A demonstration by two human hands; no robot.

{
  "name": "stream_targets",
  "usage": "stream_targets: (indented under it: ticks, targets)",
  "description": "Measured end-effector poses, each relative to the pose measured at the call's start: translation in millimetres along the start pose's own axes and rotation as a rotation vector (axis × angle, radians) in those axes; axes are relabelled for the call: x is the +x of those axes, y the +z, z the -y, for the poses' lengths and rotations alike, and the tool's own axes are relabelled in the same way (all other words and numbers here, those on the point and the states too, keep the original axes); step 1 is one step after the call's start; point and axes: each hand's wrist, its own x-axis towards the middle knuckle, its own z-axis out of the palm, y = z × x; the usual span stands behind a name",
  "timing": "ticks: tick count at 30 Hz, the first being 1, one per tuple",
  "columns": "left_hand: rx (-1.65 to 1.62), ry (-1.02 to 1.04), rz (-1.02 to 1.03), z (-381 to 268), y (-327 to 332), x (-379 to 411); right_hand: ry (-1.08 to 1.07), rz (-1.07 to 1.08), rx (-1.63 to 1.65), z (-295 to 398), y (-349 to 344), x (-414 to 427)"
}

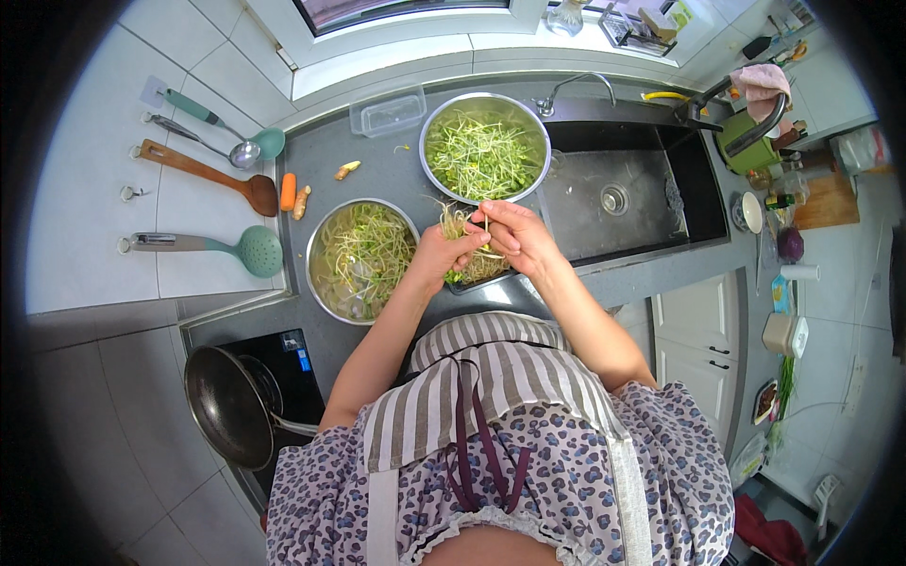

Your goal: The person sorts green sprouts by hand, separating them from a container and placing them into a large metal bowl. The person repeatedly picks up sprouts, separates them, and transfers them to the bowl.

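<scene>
My left hand [447,249] grips a small bunch of sprouts [453,221], with pale roots sticking up and green leaves showing below the palm. Close against it, my right hand [520,237] pinches a single sprout stem between thumb and fingers. Under both hands, partly hidden, is a dark tray [488,284] holding brownish root ends. Beyond the hands stands a steel bowl [545,166] full of green-leaved sprouts [481,156]. To the left of my left hand, another steel bowl [311,272] contains sprouts [368,258] with what looks like water.
A dark sink [587,212] with a faucet [577,92] lies to the right. Ginger [347,170], a carrot [288,192] and a clear plastic container [388,113] rest on the grey counter. Utensils hang on the left wall above a wok [230,407].
</scene>
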Motion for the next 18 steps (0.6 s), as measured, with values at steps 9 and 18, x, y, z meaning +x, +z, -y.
stream_targets:
  ticks: [9, 18]
  targets:
    - [0.04, -0.15, 0.051, -10, -5, 13, -0.509, -0.708, -0.88, -22, -8, 8]
    - [0.155, 0.151, -0.156, -41, -8, 102, -0.568, -0.441, -1.474, -38, -59, -7]
